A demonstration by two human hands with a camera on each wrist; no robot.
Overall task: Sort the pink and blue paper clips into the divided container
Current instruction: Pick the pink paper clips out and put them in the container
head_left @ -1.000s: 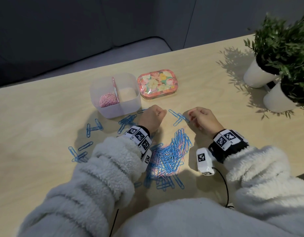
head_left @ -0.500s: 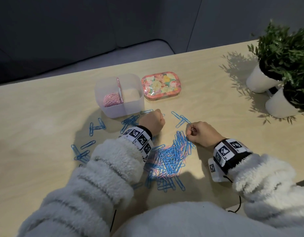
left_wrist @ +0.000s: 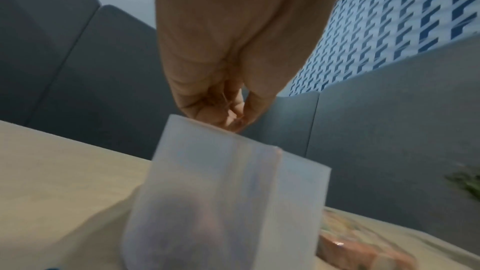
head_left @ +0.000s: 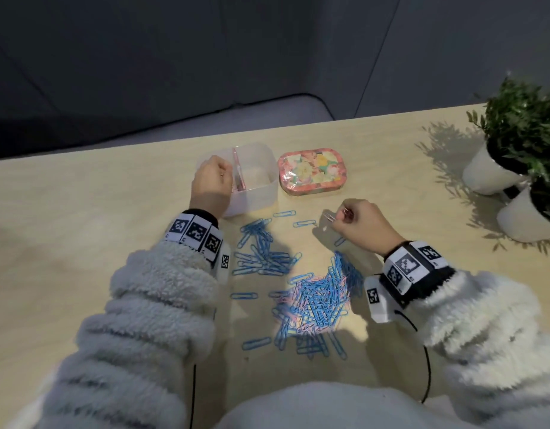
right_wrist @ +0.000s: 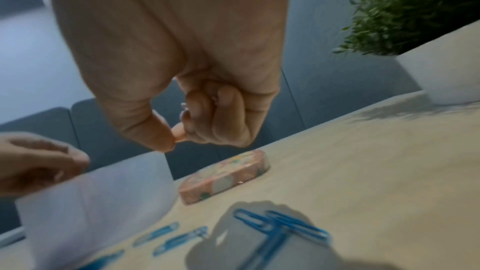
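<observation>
A translucent divided container (head_left: 255, 198) stands at the back of the table, with a pink divider (head_left: 238, 168). My left hand (head_left: 212, 181) hovers over its left compartment with fingers bunched together, and a thin clip seems to show between the fingertips (left_wrist: 231, 119). My right hand (head_left: 338, 217) is above the table to the right of the container and pinches pink paper clips (head_left: 329, 216) between thumb and forefinger (right_wrist: 173, 143). A mixed pile of blue and pink clips (head_left: 318, 300) lies in front of me. A loose group of blue clips (head_left: 258, 250) lies nearer the container.
A floral tin (head_left: 310, 170) sits just right of the container. Two white pots with green plants (head_left: 496, 171) stand at the table's right edge. Single blue clips (head_left: 256, 342) lie scattered around the pile.
My left hand has moved from beside the pile up over the container's left compartment. My right hand has lifted off the pile's edge with pink clips pinched.
</observation>
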